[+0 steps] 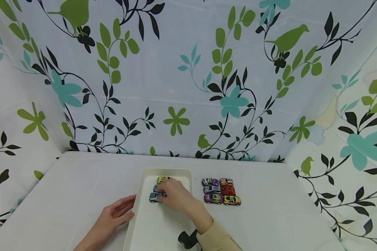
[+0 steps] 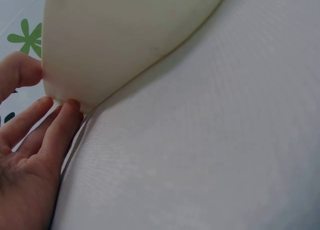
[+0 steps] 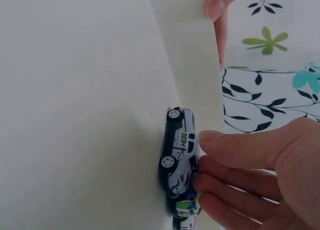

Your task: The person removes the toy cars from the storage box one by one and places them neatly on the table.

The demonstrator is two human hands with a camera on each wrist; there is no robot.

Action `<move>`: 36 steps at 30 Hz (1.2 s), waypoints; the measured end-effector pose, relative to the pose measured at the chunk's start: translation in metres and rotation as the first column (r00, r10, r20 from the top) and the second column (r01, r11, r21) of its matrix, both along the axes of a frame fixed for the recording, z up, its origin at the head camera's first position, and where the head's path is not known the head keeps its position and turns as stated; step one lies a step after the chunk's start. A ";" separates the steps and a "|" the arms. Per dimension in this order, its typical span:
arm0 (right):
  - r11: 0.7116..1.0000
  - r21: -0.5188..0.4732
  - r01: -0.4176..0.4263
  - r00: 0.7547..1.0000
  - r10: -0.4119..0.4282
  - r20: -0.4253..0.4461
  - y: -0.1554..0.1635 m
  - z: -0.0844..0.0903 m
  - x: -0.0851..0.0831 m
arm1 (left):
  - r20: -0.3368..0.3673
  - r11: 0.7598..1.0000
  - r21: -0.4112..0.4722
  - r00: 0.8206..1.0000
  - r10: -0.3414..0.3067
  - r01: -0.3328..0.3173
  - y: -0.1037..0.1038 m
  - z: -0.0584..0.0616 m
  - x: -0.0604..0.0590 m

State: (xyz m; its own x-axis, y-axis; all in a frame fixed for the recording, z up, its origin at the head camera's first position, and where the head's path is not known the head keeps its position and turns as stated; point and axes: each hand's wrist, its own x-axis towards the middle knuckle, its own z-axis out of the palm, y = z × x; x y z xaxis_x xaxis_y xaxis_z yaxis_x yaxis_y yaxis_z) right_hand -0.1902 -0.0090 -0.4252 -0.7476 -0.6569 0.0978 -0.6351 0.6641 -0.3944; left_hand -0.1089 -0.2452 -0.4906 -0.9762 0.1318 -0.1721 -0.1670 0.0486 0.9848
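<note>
A silver toy car (image 3: 180, 147) sits inside a cream tray (image 1: 142, 223), its rear wheels and side facing the right wrist view. My right hand (image 1: 176, 197) holds it with thumb and fingertips. Directly behind that car is a blue toy car (image 1: 155, 188), partly covered by my fingers, and beyond it a yellow toy car (image 1: 163, 179). My left hand (image 1: 114, 212) holds the tray's left side. The thumb (image 2: 25, 72) laps over the rim while the fingers touch the outer wall.
Right of the tray, several toy cars (image 1: 221, 191) stand in two columns on the white table (image 1: 276, 216). A black device (image 1: 187, 240) is strapped at the right wrist. Leaf-patterned cloth (image 1: 176, 87) closes off the back and both sides.
</note>
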 end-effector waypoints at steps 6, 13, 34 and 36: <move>1.000 -0.002 -0.009 0.999 0.009 -0.032 0.000 -0.006 -0.002 | -0.013 1.000 -0.005 1.000 -0.006 0.006 0.000 -0.001 0.000; 1.000 0.008 -0.011 0.999 0.011 -0.049 0.004 -0.010 -0.002 | -0.016 1.000 0.005 1.000 -0.008 0.008 0.001 -0.001 0.000; 0.999 0.039 -0.007 1.000 0.007 -0.017 0.005 -0.012 -0.001 | -0.009 1.000 -0.005 1.000 0.009 -0.009 0.001 -0.002 -0.001; 0.999 0.041 -0.008 1.000 0.009 -0.021 0.006 -0.012 -0.001 | -0.003 1.000 -0.011 1.000 0.013 -0.013 0.001 -0.001 -0.001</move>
